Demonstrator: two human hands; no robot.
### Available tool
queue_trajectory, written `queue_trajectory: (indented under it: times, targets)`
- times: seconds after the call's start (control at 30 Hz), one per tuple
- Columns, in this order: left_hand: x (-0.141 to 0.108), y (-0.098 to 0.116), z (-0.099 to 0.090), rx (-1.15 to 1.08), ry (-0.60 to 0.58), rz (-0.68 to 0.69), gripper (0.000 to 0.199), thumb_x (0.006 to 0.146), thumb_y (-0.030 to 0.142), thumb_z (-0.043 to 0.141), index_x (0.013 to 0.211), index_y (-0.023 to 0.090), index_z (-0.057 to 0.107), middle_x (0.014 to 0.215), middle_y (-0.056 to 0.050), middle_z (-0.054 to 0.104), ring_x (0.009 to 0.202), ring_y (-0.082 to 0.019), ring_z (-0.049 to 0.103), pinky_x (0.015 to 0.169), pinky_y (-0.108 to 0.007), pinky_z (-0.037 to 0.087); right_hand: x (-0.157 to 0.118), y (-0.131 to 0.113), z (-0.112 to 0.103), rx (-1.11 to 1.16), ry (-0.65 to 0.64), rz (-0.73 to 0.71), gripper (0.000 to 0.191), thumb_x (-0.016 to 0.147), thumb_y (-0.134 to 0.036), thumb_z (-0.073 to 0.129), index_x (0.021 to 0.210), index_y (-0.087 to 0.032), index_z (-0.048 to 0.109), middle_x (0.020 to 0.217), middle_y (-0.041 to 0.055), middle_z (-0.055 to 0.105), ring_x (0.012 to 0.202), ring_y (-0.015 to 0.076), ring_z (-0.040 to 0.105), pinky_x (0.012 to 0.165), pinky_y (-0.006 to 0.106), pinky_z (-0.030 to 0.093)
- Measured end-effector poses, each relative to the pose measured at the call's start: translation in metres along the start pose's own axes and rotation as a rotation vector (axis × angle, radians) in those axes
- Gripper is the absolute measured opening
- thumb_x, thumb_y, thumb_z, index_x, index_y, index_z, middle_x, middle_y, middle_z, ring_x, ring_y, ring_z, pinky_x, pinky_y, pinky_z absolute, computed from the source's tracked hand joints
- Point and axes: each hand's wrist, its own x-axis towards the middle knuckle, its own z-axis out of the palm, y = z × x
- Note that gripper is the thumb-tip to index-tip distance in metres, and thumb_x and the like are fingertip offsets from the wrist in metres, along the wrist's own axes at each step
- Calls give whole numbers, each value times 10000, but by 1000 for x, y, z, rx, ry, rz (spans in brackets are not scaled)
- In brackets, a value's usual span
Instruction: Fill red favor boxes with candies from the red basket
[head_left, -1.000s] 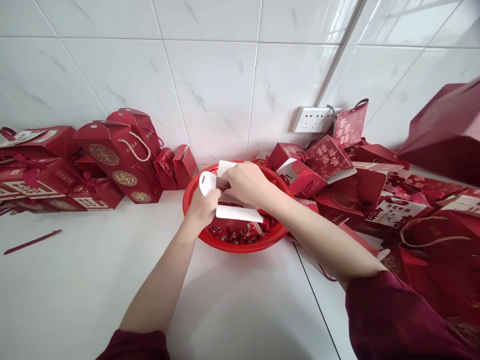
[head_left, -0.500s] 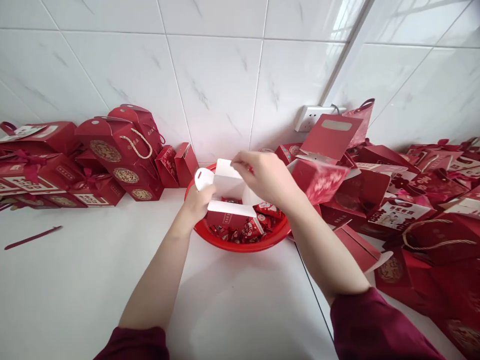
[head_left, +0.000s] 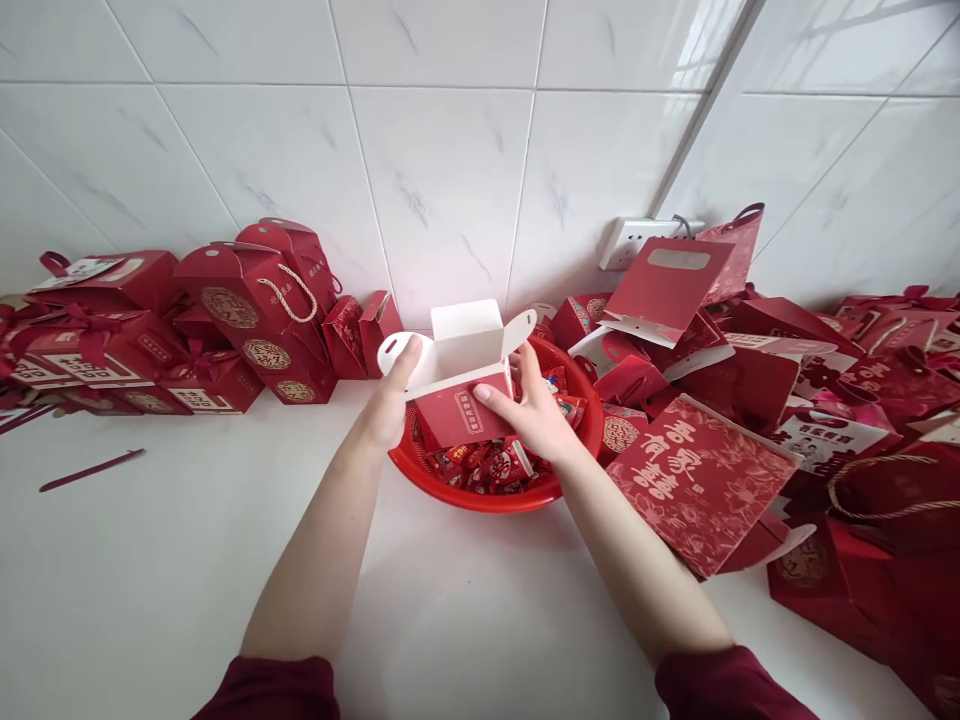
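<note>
A red gift box (head_left: 454, 408) with a white inside is held over a red plastic basket (head_left: 491, 502), its top flaps standing open. My left hand (head_left: 386, 405) grips the box's left side, the thumb on the white flap with a slot. My right hand (head_left: 531, 402) clasps the right side, its thumb lying across the red front panel. Under the box, the basket holds several red-wrapped candies (head_left: 510, 462). How full the box is cannot be seen from here.
Red gift boxes (head_left: 225, 310) are stacked along the wall at left. At right lies a heap of open boxes and bags, with a flowered red box (head_left: 697, 480) nearest my right forearm. A ribbon strip (head_left: 91, 470) lies at left; a power strip (head_left: 637, 240) is against the wall.
My right hand has come down from above the box and now grips its right side. The box has tilted, showing more of its front. The flowered box at right has dropped onto the heap.
</note>
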Motion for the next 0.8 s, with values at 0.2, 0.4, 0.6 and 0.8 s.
queue_trajectory:
  times: [0.2,0.4,0.6,0.8]
  targets:
    - [-5,2,-7,161,-502,79,723,674,586,833,1275,232,644,1273,-125,688,1288,-376,566,1016,-452,503,-6,-4,-7,79,89,35,772,865,-525,703,1506,-331,320,1446,84,537,1324,281,525,1106,499,460]
    - [-10,-1,4,-53,-208,109,526,859,493,694,1291,198,645,1194,-108,726,1155,-329,663,995,-438,532,-11,-19,1,-46,32,-88,774,863,-465,729,1503,-301,326,1479,92,522,1357,283,505,1125,482,442]
    - [-16,4,12,-162,-39,213,370,812,422,735,1118,216,703,1043,-46,757,1018,-280,712,874,-362,576,-16,-28,-3,-155,-56,-159,865,807,-434,795,1518,-284,326,1473,117,519,1394,321,462,1115,521,443]
    - [-17,3,21,-176,94,99,171,721,326,704,790,169,695,722,-21,695,716,-222,685,603,-296,527,-19,-28,1,-146,-33,-182,947,795,-423,808,1552,-297,255,1515,112,479,1442,320,404,1134,511,432]
